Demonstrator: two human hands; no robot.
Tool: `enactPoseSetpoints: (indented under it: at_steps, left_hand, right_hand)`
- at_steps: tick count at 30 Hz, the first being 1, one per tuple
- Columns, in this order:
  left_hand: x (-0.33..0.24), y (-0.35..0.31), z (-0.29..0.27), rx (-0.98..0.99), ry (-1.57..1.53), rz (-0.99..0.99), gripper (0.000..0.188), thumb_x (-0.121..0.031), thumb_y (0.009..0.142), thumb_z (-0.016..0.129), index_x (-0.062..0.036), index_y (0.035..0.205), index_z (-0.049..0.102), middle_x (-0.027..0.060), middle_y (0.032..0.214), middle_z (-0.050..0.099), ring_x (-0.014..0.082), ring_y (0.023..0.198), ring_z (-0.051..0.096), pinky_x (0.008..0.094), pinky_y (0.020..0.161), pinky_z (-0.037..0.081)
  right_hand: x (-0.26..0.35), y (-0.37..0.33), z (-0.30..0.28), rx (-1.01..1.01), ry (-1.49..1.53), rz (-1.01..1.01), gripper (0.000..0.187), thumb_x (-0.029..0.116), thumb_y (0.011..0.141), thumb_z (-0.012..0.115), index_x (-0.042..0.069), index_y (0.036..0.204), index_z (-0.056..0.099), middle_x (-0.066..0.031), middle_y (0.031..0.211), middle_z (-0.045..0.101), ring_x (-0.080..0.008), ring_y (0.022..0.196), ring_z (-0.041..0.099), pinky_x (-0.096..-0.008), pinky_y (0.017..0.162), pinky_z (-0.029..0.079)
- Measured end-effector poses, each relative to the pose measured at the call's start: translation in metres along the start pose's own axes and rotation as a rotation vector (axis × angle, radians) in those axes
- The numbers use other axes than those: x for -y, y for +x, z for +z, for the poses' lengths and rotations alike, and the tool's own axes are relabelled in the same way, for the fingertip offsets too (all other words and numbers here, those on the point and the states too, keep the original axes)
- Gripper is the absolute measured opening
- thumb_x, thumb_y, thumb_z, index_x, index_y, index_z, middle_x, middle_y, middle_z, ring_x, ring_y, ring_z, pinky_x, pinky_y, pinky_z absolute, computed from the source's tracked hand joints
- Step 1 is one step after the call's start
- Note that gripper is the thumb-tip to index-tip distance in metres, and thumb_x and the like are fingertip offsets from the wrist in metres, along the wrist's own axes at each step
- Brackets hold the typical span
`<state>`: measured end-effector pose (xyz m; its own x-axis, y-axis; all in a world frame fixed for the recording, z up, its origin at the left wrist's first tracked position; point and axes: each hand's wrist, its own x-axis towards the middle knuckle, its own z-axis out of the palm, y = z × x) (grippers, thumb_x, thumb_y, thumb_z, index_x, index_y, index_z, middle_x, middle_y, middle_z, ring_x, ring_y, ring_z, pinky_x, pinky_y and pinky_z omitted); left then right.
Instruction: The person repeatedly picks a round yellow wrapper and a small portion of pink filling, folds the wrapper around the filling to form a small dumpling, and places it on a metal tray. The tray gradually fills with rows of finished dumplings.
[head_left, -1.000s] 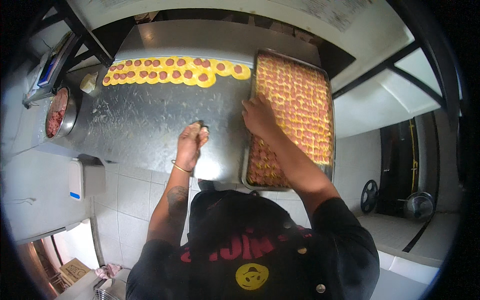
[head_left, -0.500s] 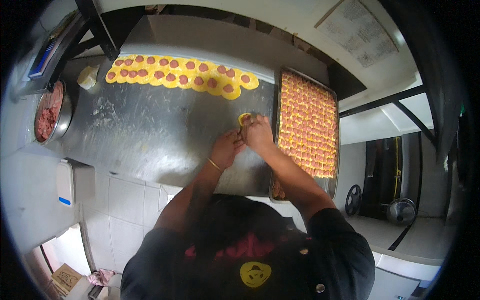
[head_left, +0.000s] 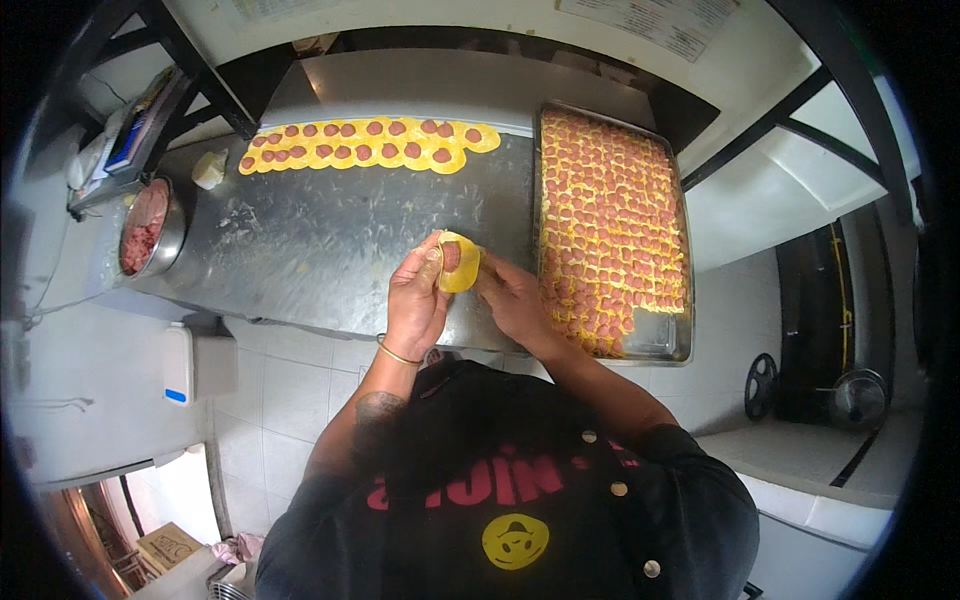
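Observation:
A round yellow dumpling wrapper point(head_left: 466, 277) with a lump of pinkish-brown meat filling point(head_left: 451, 257) on it is held up over the steel table. My left hand point(head_left: 414, 300) grips its left edge, the thumb lying close to the filling. On the other side, my right hand point(head_left: 512, 302) has its fingers at the wrapper's right edge; the fingertips are partly hidden behind it. Beyond my hands, two rows of filled, unfolded wrappers point(head_left: 345, 152) overlap along the table's far side. To the right lies a metal tray point(head_left: 660, 333) covered with rows of small yellow-and-pink pieces point(head_left: 610, 220).
A steel bowl of minced meat point(head_left: 150, 235) stands at the table's left end, near a small pale lump point(head_left: 209, 170). Black shelf brackets point(head_left: 190, 60) rise at both sides. Below the left part of the table is a white bin point(head_left: 180, 360).
Both hands have come left, away from the tray's side. The wrapper, mostly covered by my right hand before, now shows spread with its filling. The whole view has shifted.

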<state>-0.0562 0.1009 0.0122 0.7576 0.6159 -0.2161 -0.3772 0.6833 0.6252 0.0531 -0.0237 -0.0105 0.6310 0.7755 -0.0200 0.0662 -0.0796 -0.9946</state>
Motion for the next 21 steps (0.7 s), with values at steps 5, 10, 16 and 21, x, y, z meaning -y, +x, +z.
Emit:
enactPoseSetpoints:
  at_steps: [5, 10, 16, 21]
  left_hand:
    - [0.028, -0.035, 0.031, -0.017, 0.181, 0.182, 0.024, -0.003, 0.106, 0.056, 0.0039, 0.127, 0.064, 0.0123, 0.118, 0.071, 0.0165, 0.104, 0.068, 0.0287, 0.09, 0.057]
    - [0.057, -0.066, 0.046, -0.014, 0.275, 0.276, 0.019, -0.007, 0.105, 0.057, -0.0009, 0.121, 0.066, 0.0111, 0.119, 0.071, 0.021, 0.107, 0.067, 0.0354, 0.093, 0.056]
    - [0.058, -0.112, 0.074, 0.03, 0.135, 0.246, 0.02, -0.013, 0.104, 0.062, -0.0031, 0.121, 0.067, 0.0126, 0.122, 0.07, 0.0251, 0.114, 0.068, 0.0397, 0.097, 0.058]
    - [0.053, -0.134, 0.085, 0.121, 0.199, 0.214, 0.018, -0.005, 0.1, 0.067, -0.0014, 0.117, 0.069, 0.0119, 0.119, 0.071, 0.0229, 0.109, 0.068, 0.0369, 0.094, 0.058]
  right_hand:
    - [0.009, -0.019, -0.002, -0.125, 0.104, -0.237, 0.032, 0.021, 0.103, 0.062, 0.001, 0.126, 0.07, -0.0061, 0.102, 0.075, -0.0121, 0.093, 0.066, -0.0296, 0.084, 0.053]
    - [0.006, -0.038, -0.031, -0.075, 0.554, -0.05, 0.026, 0.015, 0.104, 0.061, -0.003, 0.122, 0.068, -0.0057, 0.106, 0.073, -0.0106, 0.092, 0.065, -0.0282, 0.083, 0.053]
    - [0.032, -0.096, -0.066, 0.118, 0.547, -0.202, 0.027, 0.004, 0.1, 0.064, -0.004, 0.125, 0.066, -0.0082, 0.114, 0.072, -0.014, 0.101, 0.068, -0.0293, 0.089, 0.055]
    - [0.067, -0.117, -0.084, -0.049, -0.04, -0.504, 0.018, 0.007, 0.095, 0.069, -0.002, 0.11, 0.074, -0.0085, 0.097, 0.072, -0.0126, 0.082, 0.066, -0.0298, 0.07, 0.052]
